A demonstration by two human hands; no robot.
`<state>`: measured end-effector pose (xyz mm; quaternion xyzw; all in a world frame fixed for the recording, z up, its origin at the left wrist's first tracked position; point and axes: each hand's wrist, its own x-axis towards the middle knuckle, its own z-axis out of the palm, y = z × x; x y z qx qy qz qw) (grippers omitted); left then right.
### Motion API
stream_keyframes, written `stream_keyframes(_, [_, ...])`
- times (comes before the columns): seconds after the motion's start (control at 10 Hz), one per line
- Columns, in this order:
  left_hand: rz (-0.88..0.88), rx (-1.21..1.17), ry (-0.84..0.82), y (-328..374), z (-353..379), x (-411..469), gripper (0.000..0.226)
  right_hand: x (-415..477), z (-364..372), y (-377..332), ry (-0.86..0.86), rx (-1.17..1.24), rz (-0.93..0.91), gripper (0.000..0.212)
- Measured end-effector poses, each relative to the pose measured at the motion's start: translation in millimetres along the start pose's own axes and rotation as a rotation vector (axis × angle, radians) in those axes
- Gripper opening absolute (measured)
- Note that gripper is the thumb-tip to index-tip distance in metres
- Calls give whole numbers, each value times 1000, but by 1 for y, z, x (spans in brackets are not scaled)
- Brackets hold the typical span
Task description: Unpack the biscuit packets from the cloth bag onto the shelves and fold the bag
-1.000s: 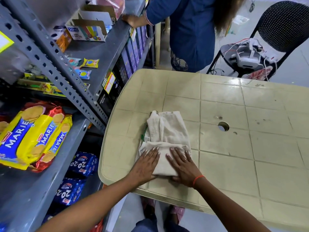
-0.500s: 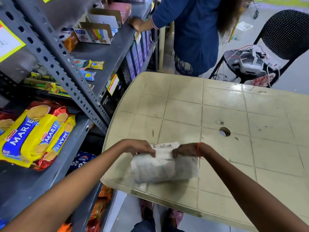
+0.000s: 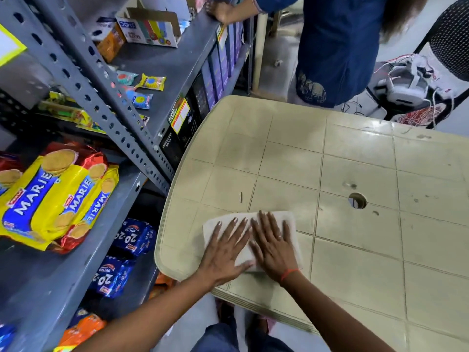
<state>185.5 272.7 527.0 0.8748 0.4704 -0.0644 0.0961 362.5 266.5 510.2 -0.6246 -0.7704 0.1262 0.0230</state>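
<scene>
By table [image 3: 355, 161] edge nearest shelf, L hand [image 3: 223, 250] & R hand [image 3: 272, 246] flat, fingers straight, gripping nothing, pressing folded cloth bag [image 3: 291, 222]; final fold step, next prob. just smooth creases.

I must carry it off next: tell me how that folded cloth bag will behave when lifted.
Probably floppy: the cloth bag is soft fabric, flat under the left hand and right hand, so folds may loosen. Likely light: it looks thin.

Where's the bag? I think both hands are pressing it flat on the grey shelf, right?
Not quite. Both the left hand and the right hand press the folded cloth bag flat, but it lies on the beige table, as the head view shows.
</scene>
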Motion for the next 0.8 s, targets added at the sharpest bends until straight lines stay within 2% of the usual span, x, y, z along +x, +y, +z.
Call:
stream_keyframes(0.2, [28,-8,-122,-25,12,18,93,9,21,0,-37,-64,154,64])
stream_keyframes(0.3, [36,15,-95,-44,12,20,94,22,29,-15,-37,-45,179,64])
stream_keyframes(0.4, [60,126,-156,-97,1,18,98,51,34,-54,-148,-20,186,63])
stream_keyframes(0.5, [63,195,-253,-115,-20,20,98,70,22,-75,-243,-11,231,64])
stream_keyframes(0.6, [24,174,-385,-100,-35,19,101,68,2,-83,-398,-75,216,66])
stream_keyframes(0.7, [-70,126,-503,-78,-70,39,92,84,-38,-71,-584,5,205,66])
stream_keyframes(0.8, [-50,11,-606,-43,-132,81,54,97,-123,-54,-770,106,230,49])
